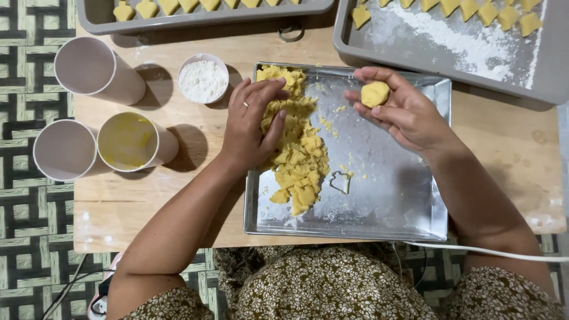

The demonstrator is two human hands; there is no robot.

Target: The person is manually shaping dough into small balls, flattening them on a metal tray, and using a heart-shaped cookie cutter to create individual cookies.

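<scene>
Three tall cups [89, 68] stand at the desk's [195, 207] left; one [133, 142] holds yellow residue. A small bowl [203, 79] holds white flour. The near metal tray [385, 201] carries yellow dough [299, 160], left hand [252, 124] pressing it, fingers spread. The right hand's [403, 109] fingers cup a dough ball [375, 93]. Far grey trays [527, 71] hold cut pieces.

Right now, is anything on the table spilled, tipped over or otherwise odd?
Yes: three cups lie on their sides left of the steel tray. White flour is scattered across the grey tray at top right. Dough crumbs litter the steel tray.
</scene>
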